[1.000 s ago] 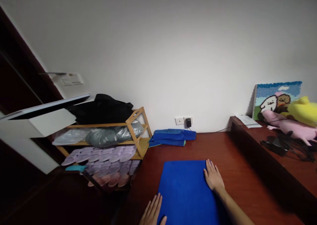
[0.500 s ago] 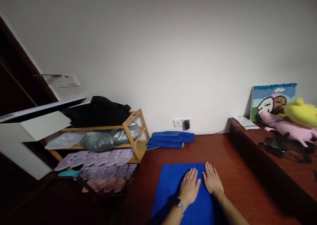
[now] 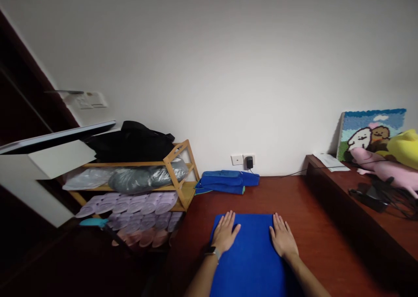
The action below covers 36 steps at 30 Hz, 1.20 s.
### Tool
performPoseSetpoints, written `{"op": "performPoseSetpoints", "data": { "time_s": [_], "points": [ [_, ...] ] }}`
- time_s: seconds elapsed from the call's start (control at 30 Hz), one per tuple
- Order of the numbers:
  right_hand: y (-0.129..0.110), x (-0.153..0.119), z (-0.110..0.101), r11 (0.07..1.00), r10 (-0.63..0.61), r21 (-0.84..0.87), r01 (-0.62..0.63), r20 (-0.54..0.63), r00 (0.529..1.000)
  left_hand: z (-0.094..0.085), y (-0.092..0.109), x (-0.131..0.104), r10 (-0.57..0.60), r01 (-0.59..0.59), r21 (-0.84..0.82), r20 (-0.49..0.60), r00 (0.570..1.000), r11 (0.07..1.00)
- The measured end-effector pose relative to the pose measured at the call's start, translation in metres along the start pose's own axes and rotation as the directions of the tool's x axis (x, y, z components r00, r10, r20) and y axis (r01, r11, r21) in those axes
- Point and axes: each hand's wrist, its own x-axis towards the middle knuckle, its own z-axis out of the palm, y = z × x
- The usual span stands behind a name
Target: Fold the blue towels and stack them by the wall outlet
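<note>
A blue cloth (image 3: 250, 253) lies spread flat on the reddish-brown wooden table (image 3: 274, 197). My left hand (image 3: 224, 232) rests flat on its left edge near the far corner, fingers stretched forward and thumb apart. On the opposite side, my right hand (image 3: 283, 235) lies flat over the right edge, also with its fingers extended. Neither hand grasps anything. A watch (image 3: 213, 251) is on my left wrist. The near end of the cloth runs out of view at the bottom.
Folded blue cloths (image 3: 225, 181) lie by the wall below a socket with a black plug (image 3: 249, 162). A wooden shoe rack (image 3: 183, 175) with slippers stands at left. On the raised ledge at right are a pink plush toy (image 3: 382, 166), a picture (image 3: 372, 131) and black cables (image 3: 398, 201).
My left hand has slid left across the cloth, from near its middle to its left edge. My right hand stays at the right edge. The view has shifted slightly.
</note>
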Motion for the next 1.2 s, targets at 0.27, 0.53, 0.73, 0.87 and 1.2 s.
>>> {"op": "performPoseSetpoints", "data": {
  "time_s": [0.27, 0.53, 0.73, 0.87, 1.2],
  "points": [
    [-0.001, 0.000, 0.000, 1.000, 0.003, -0.023, -0.003, 0.003, 1.000, 0.000, -0.059, -0.015, -0.128, 0.128, 0.004, -0.070, 0.989, 0.992],
    [0.000, 0.001, 0.000, 1.000, -0.001, 0.004, 0.001, -0.010, 1.000, -0.007, -0.049, -0.005, -0.348, 0.321, -0.179, -0.149, 0.926, 0.930],
    [0.000, -0.001, -0.002, 1.000, -0.001, 0.025, 0.001, -0.013, 1.000, -0.011, -0.049, -0.035, -0.499, 0.463, -0.215, -0.170, 0.849, 0.860],
    [-0.001, -0.003, -0.005, 0.999, 0.000, 0.037, 0.000, -0.009, 1.000, -0.020, -0.056, -0.070, -0.543, 0.513, -0.238, -0.078, 0.836, 0.825],
    [0.001, -0.002, 0.000, 1.000, -0.007, 0.012, 0.007, -0.017, 1.000, -0.032, -0.044, -0.131, -0.527, 0.531, -0.184, 0.074, 0.846, 0.827]
  ]
}}
